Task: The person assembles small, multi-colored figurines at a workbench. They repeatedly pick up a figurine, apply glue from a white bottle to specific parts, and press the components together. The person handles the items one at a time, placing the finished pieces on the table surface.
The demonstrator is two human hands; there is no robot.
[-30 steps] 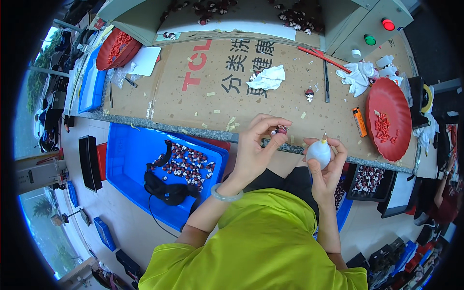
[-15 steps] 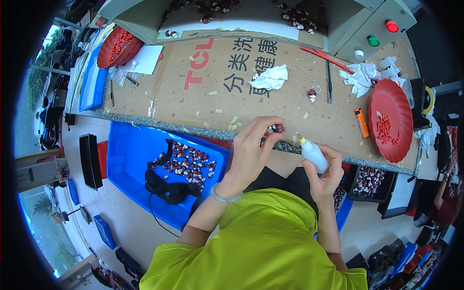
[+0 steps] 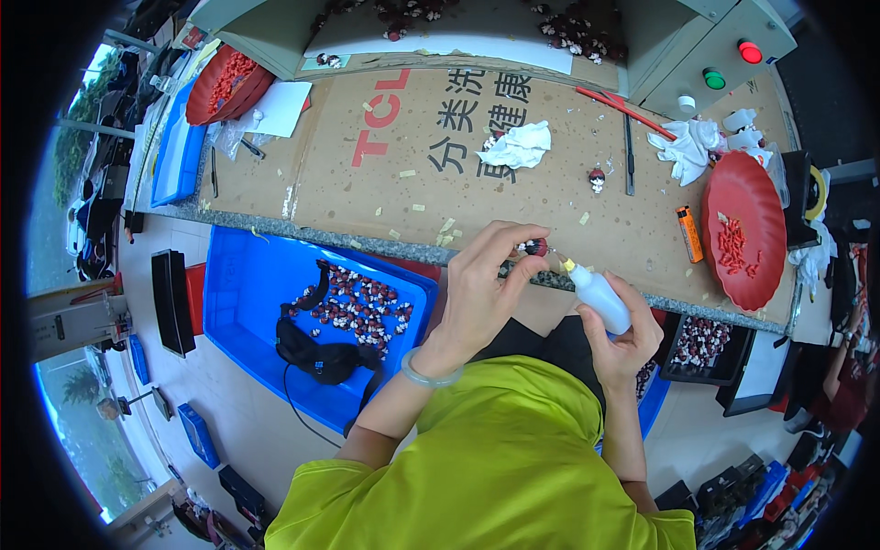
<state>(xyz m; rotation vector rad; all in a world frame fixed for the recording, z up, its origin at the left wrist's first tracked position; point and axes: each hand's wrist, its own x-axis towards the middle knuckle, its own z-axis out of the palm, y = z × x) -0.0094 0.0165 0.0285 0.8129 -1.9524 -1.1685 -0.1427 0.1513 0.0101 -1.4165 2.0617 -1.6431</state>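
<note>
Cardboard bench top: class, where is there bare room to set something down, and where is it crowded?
Free: the cardboard between the white sheet and the crumpled tissue. Crowded: the right end, around the red plate, lighter and rags.

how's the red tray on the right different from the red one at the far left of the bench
The right red tray lies flat on the bench, its face open to view, with a few small red pieces near its middle. The left red tray sits tilted against clutter at the corner, heaped with far more red pieces. Both are round, shallow and red.
</note>
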